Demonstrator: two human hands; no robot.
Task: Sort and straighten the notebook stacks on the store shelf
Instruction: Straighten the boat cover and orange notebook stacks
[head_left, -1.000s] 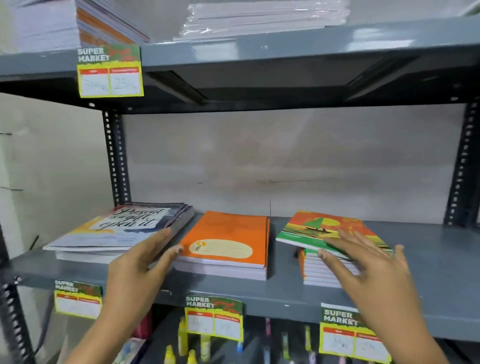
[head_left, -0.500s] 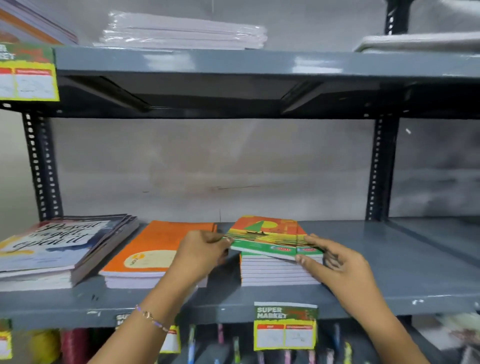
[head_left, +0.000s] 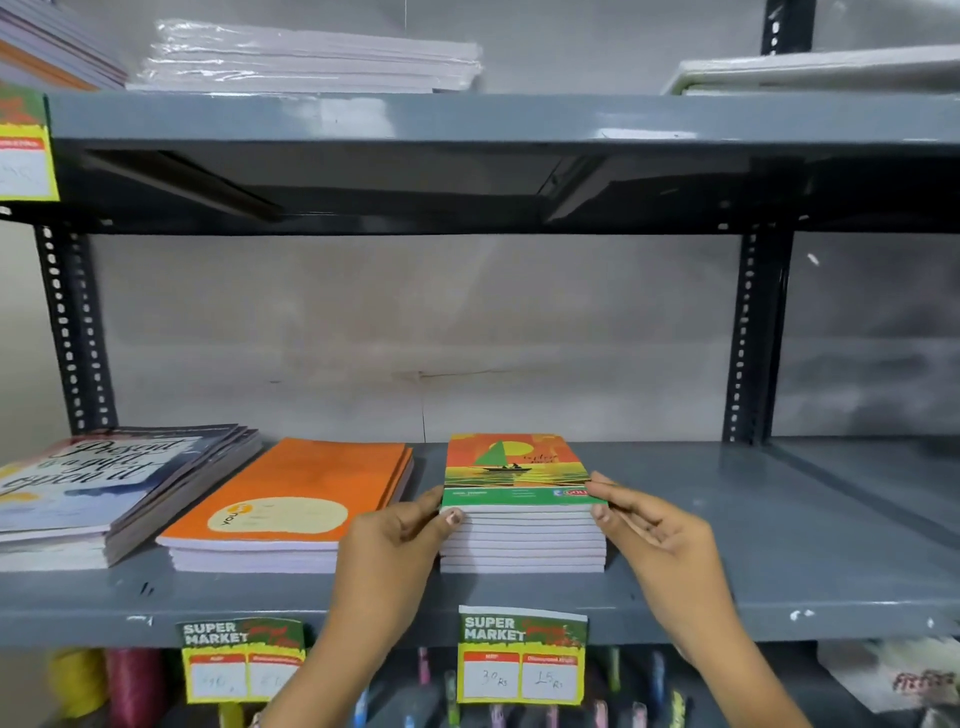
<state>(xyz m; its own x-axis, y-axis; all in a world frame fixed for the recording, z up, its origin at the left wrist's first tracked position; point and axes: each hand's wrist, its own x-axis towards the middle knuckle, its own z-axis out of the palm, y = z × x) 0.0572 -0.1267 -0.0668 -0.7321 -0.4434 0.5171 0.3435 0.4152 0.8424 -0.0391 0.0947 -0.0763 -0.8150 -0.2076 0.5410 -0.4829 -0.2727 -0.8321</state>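
Observation:
A stack of sailboat-cover notebooks (head_left: 519, 540) sits squared up on the grey middle shelf (head_left: 727, 582). My left hand (head_left: 395, 540) pinches the front left corner of the top sailboat notebook (head_left: 511, 465), thumb on its edge. My right hand (head_left: 660, 535) grips the front right corner of that same notebook. Left of it lies an orange notebook stack (head_left: 291, 509), slightly angled. Further left is a fanned stack of lettered-cover notebooks (head_left: 104, 483), skewed and overhanging itself.
Price tags (head_left: 522, 654) hang from the shelf's front lip. The upper shelf (head_left: 467, 124) carries wrapped paper packs (head_left: 311, 57). Perforated uprights (head_left: 753, 332) stand at both sides. Pens and bottles fill the shelf below.
The top sailboat notebook, skewed a second ago, now lies flush with its stack. Both hands came onto its front corners, and my view shifted right.

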